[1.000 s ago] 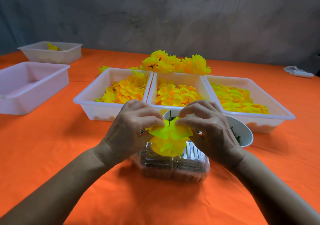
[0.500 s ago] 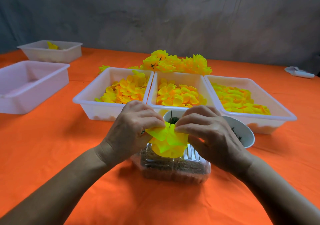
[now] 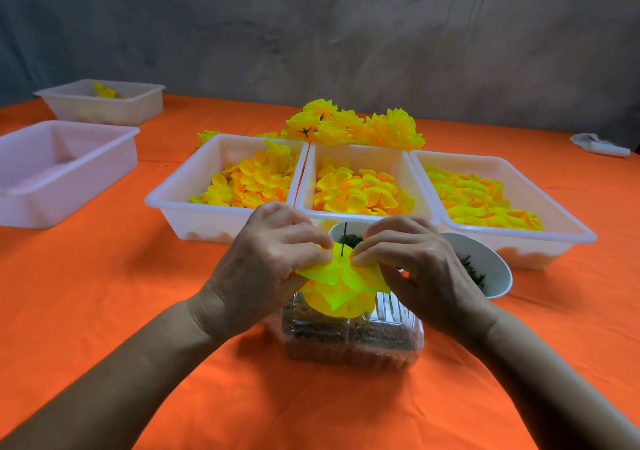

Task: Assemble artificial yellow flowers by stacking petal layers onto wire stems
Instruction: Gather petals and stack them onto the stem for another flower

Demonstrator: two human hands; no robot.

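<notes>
Now your left hand (image 3: pixel 266 269) and right hand (image 3: pixel 412 262) both pinch the top petal layer (image 3: pixel 332 271) on the wire (image 3: pixel 344 238), above the clear box (image 3: pixel 353 339). It looks light, soft and floppy; pinch close beside the wire, never the outer edges.

My left hand (image 3: pixel 266 262) and right hand (image 3: pixel 412 262) cover most of the thin dark wire stem (image 3: pixel 344 238); only its tip shows, and I can't see the lower end under the bright yellow fabric petal stack (image 3: pixel 341 287). White round bowl (image 3: pixel 485 262) is half behind my right hand, dark contents too small to tell. Clear ribbed plastic box (image 3: pixel 353 342) top hidden by petals. Translucent white plastic tray (image 3: pixel 52 172) cut by left frame edge. Pale object (image 3: pixel 601 145) at table's far right edge: blurred.
</notes>
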